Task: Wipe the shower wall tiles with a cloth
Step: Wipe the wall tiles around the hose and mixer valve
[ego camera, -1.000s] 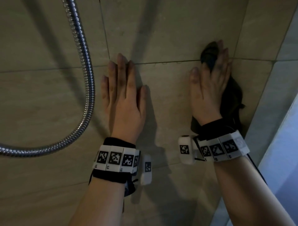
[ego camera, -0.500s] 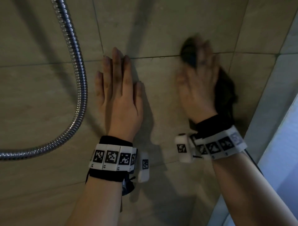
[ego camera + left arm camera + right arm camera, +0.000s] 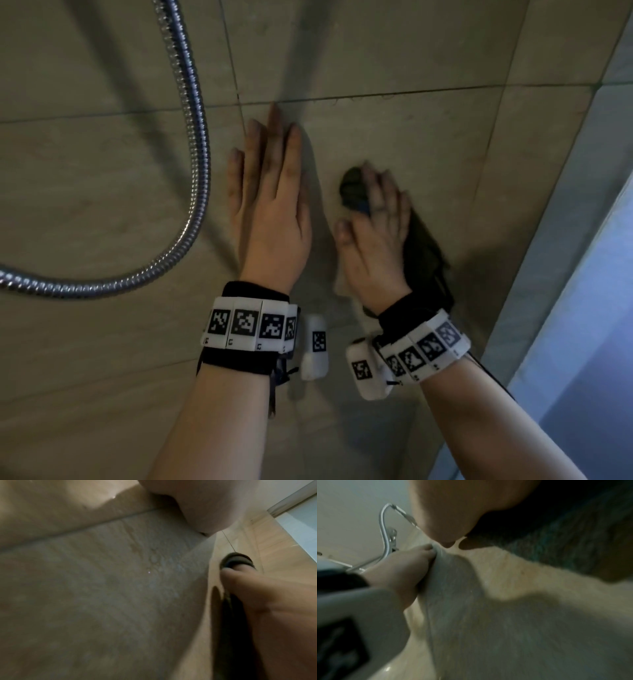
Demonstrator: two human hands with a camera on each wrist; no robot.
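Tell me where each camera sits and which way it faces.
Head: above, facing the beige tiled wall; flat left hand, right hand pressing the dark crumpled cloth, silver ribbed shower hose.
Left wrist: along the wall; own palm, right hand, cloth.
Right wrist: towards the left hand, hose.
Shared: cloth, wall.

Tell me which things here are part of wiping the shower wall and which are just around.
In use:
- dark cloth
- right hand, pressing the cloth on the wall
- wall tiles

Just there:
- left hand, flat on the tiles
- metal shower hose
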